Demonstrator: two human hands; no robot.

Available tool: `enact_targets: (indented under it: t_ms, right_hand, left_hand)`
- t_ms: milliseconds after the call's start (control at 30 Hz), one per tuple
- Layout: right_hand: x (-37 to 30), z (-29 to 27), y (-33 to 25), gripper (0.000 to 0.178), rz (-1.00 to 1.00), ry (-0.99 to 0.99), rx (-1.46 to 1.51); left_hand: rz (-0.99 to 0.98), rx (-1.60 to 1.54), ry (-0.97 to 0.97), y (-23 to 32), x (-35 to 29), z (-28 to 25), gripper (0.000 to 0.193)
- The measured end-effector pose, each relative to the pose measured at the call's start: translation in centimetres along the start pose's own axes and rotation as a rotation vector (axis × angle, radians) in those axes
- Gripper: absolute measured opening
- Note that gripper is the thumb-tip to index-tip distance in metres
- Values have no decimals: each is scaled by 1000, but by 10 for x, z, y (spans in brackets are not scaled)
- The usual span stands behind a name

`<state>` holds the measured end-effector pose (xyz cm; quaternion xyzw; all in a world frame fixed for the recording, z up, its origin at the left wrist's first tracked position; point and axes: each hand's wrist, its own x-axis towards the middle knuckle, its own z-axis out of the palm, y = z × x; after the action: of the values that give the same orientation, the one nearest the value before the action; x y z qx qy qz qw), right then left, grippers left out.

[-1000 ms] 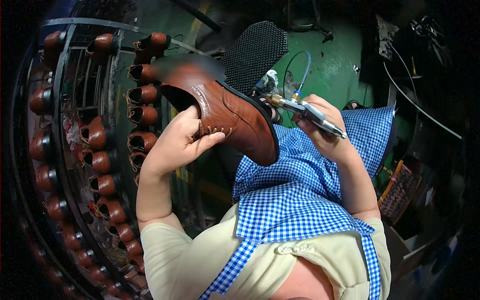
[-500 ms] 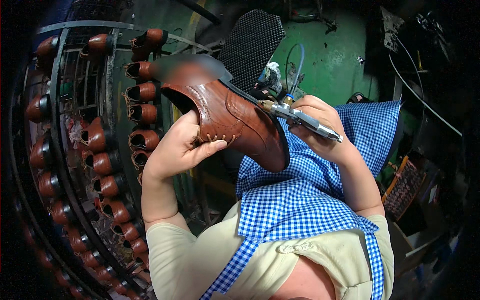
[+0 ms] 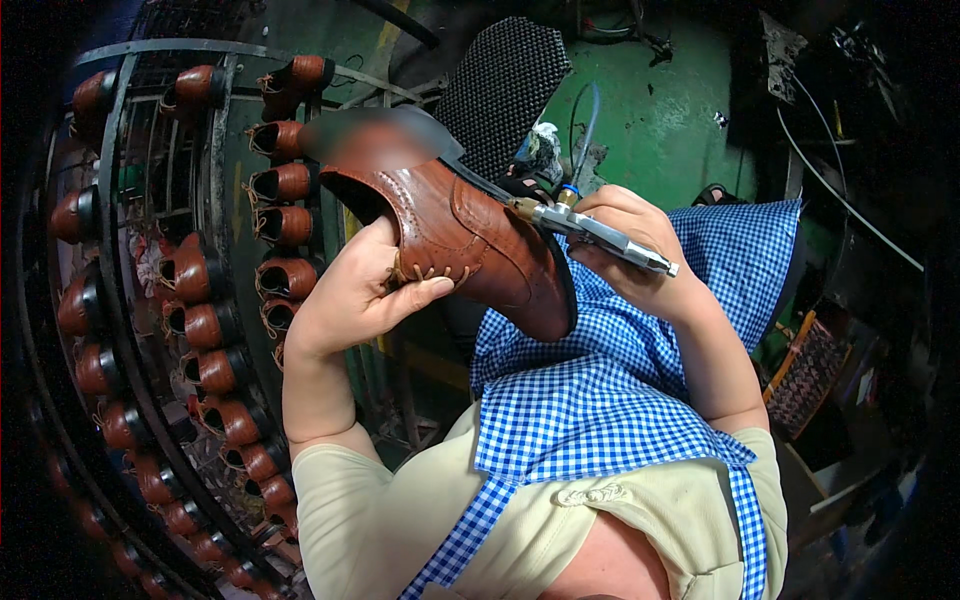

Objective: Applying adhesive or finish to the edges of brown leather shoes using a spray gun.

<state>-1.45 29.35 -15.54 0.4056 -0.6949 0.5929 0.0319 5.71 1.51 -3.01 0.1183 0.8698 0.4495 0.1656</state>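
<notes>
A brown leather lace-up shoe (image 3: 480,245) with a dark sole is held up before me, its toe pointing to the lower right. My left hand (image 3: 375,285) grips it, fingers inside the opening and thumb pressed on the outside by the laces. In my right hand (image 3: 635,240) is a metal spray gun (image 3: 600,235), its brass nozzle close to the sole edge on the right side of the shoe. A blue air hose (image 3: 590,130) rises from the gun's blue fitting. The heel end is covered by a blurred patch.
Metal racks (image 3: 130,250) on the left carry many similar brown shoes (image 3: 290,228). A black textured panel (image 3: 505,90) stands beyond the shoe, over a green floor (image 3: 670,120). My blue checked apron (image 3: 590,410) lies below. At right is a patterned panel (image 3: 815,375) with an orange edge.
The spray gun and my right hand have shifted slightly left and up along the sole edge. My left hand and the shoe have barely moved.
</notes>
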Motion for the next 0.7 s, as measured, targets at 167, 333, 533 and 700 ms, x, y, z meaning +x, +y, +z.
enact_targets:
  t_ms: [167, 333, 533, 700]
  right_hand:
    - [0, 3, 2, 19, -23, 3, 11]
    - [7, 2, 1, 18, -52, 33, -14]
    - [-7, -2, 28, 13, 387, 379, 106]
    - [-4, 22, 82, 20, 279, 315, -151]
  left_hand:
    - [-18, -35, 8, -2, -1, 1, 30]
    - [-43, -81, 5, -3, 0, 1, 31]
    - [-5, -47, 21, -4, 0, -2, 30]
    - [-138, -186, 114, 1, -35, -5, 29]
